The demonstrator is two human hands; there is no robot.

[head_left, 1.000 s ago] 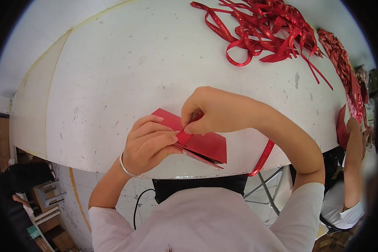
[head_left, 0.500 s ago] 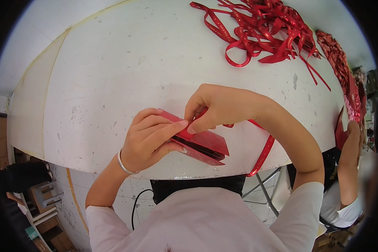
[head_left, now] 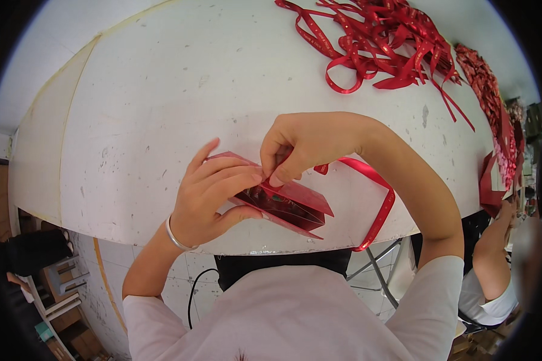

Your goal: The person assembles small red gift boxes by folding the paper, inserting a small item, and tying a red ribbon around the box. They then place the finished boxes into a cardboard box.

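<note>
A red paper gift bag (head_left: 307,197) lies over the near part of the white table, its mouth parted and the dark red inside showing. My left hand (head_left: 214,189) grips its left part, thumb on the near panel and fingers on the far one. Against the upper edge of the far panel, my right hand (head_left: 304,141) pinches a red ribbon with thumb and forefinger. Gold print runs along the ribbon (head_left: 380,216), which loops out behind my right wrist and drops to the table's front edge. My fingers hide the pinched ribbon end.
A tangled heap of red ribbons (head_left: 397,51) lies at the back right of the white table (head_left: 162,96). Beyond it runs a pile of red strips (head_left: 480,75). At the right, a co-worker's arm (head_left: 494,256) reaches toward another red bag (head_left: 491,189).
The bag's mouth has opened wider, showing more of its inside. My right hand has shifted slightly up and left. My left fingers have spread, with one lifted. The co-worker's arm has lowered.
</note>
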